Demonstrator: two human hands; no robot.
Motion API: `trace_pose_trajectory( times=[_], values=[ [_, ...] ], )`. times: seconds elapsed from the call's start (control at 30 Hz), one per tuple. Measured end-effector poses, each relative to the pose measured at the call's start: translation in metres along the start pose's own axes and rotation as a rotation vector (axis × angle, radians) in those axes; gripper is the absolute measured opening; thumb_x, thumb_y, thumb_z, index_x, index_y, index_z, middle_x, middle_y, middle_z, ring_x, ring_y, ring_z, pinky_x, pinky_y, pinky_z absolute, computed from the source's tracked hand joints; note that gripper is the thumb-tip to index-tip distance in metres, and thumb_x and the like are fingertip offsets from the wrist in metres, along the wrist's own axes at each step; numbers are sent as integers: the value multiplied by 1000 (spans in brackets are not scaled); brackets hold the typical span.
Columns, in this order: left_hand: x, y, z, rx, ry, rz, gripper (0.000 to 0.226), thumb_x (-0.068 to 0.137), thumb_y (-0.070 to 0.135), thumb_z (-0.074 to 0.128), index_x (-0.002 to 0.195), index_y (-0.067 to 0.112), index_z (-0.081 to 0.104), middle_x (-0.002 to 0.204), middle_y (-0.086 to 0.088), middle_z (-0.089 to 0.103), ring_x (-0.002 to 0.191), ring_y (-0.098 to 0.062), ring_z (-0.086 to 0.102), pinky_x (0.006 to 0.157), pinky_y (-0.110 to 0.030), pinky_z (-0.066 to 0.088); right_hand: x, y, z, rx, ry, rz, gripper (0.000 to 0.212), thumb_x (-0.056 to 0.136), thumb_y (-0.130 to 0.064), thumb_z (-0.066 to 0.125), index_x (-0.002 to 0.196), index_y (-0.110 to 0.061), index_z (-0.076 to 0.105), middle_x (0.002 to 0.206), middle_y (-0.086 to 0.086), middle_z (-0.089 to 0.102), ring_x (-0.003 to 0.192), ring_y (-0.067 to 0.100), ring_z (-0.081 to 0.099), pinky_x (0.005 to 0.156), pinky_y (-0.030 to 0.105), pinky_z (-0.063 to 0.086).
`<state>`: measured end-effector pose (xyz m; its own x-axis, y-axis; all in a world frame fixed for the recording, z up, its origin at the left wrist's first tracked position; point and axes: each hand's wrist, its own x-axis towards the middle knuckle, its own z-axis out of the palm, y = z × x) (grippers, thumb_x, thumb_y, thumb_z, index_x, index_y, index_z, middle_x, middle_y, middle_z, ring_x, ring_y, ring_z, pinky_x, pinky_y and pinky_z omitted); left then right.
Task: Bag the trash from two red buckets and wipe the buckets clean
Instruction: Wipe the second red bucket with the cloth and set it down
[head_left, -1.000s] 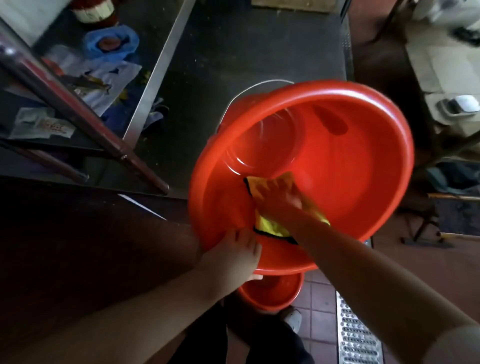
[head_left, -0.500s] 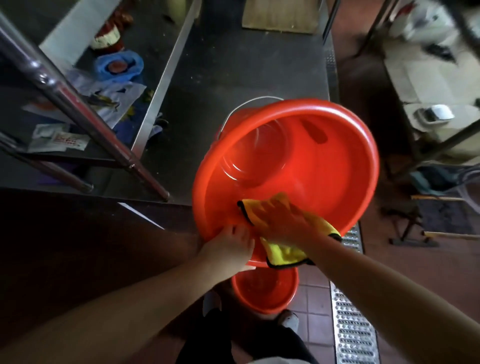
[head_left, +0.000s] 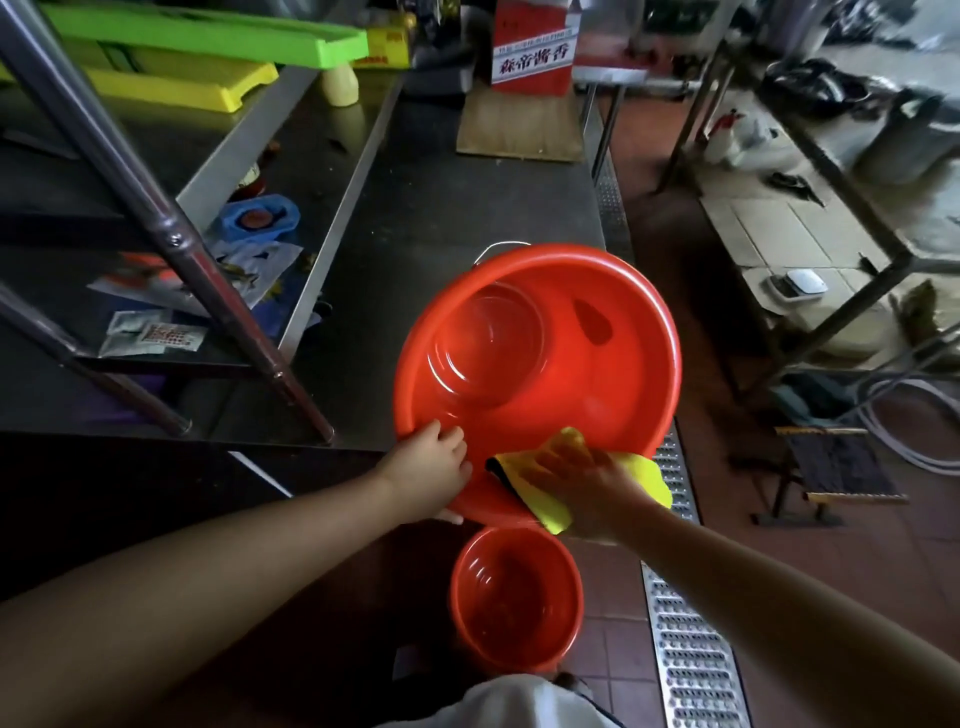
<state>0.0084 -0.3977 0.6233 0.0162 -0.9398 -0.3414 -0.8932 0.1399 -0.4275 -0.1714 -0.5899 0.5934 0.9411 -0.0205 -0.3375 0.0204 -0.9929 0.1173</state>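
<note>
1. Slanting across the far left, a steel post (head_left: 156, 218) stands before a shelf that carries a blue container (head_left: 260, 221) and loose paper packets (head_left: 153, 338).
2. Left hand (head_left: 434, 470) — its grip is clamped on the near rim of the large red bucket (head_left: 540, 374), fingers curled over the edge, thumb underneath.
3. Large red bucket: held tilted, its mouth turned toward the camera, over the near end of the dark steel worktop (head_left: 415, 218); a wire handle (head_left: 498, 248) shows behind its far rim.
4. Small red bucket (head_left: 517, 597) — upright on the tiled floor (head_left: 857, 571), just below the large one and apart from both hands.
5. Right hand (head_left: 576, 480): its grip is spread apart, fingers laid flat and pressing a yellow cloth (head_left: 550, 512) against the bucket's near rim.
6. Perforated metal drain grate (head_left: 685, 649), running along the floor to the right of the small bucket.
</note>
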Motion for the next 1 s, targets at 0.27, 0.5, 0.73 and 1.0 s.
trace_pose_trajectory(
  times=[0.27,0.5,0.73,1.0],
  values=[
    [-8,-19,-14,122,-63,-114,57,91,55,51,127,12,55,129,-14,55,124,-36,41,106,-54,27,-5,9,-22,-223,26,30,72,50,-51,83,119,-35,72,115,-3,71,105,29,69,85,45,57],
    [18,38,-17,-109,14,-177,72,91,69,38,121,6,54,117,-17,53,106,-35,48,91,-47,38,-1,15,-20,-156,-83,70,85,68,-55,76,146,-35,47,144,-1,55,133,34,50,102,48,46],
    [19,34,-14,-52,94,-99,58,91,65,43,90,12,66,90,-7,63,84,-25,58,75,-37,47,10,-2,1,121,-45,145,80,80,-87,14,152,-53,21,156,2,35,143,36,32,105,54,37],
    [14,41,-3,-104,119,-77,58,83,68,52,96,14,70,96,-10,69,85,-28,62,71,-36,48,47,20,15,87,-61,332,56,98,-55,26,152,-40,29,157,1,30,149,28,16,115,52,20]
  ],
)
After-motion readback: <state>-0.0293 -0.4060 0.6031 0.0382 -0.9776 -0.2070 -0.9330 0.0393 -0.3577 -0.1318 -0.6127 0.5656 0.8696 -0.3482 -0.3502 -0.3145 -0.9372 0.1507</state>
